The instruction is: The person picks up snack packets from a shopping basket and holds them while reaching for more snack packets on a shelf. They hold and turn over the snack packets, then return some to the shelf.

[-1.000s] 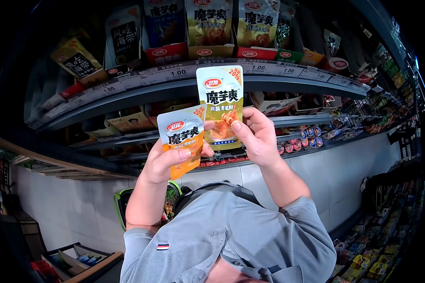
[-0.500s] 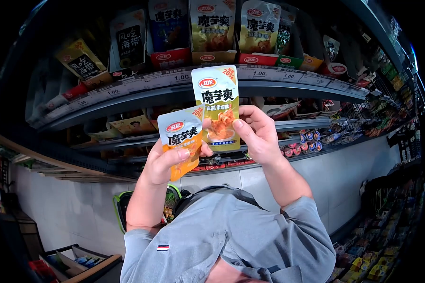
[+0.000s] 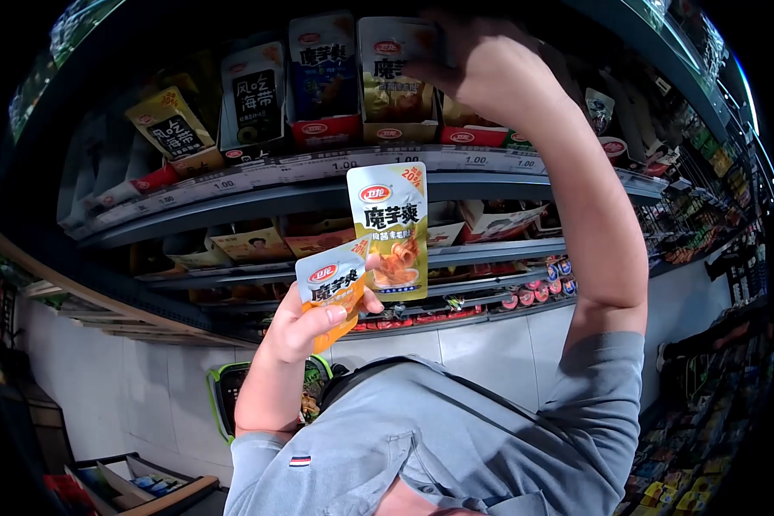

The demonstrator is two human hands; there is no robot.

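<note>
My left hand (image 3: 305,325) is closed around two snack pouches. The orange-and-silver pouch (image 3: 334,279) lies in front under my thumb, and the yellow-green pouch (image 3: 394,232) stands upright behind it to the right, gripped near its lower left edge. My right hand (image 3: 482,64) is raised to the upper shelf, its thumb across the front of another yellow-green pouch (image 3: 391,90) in a display box. Its other fingers reach out above the thumb, apart from it and partly lost in shadow.
Beside that box stand blue pouches (image 3: 322,69) and black seaweed pouches (image 3: 256,95). Price tags line the shelf edge (image 3: 271,175). Lower shelves hold more boxed snacks (image 3: 245,244). A green-rimmed basket (image 3: 224,400) with goods is on the floor (image 3: 168,370) at my left.
My right hand has let go of the yellow-green pouch and moved up to the shelf. My left hand now holds both pouches, slightly lower in view.
</note>
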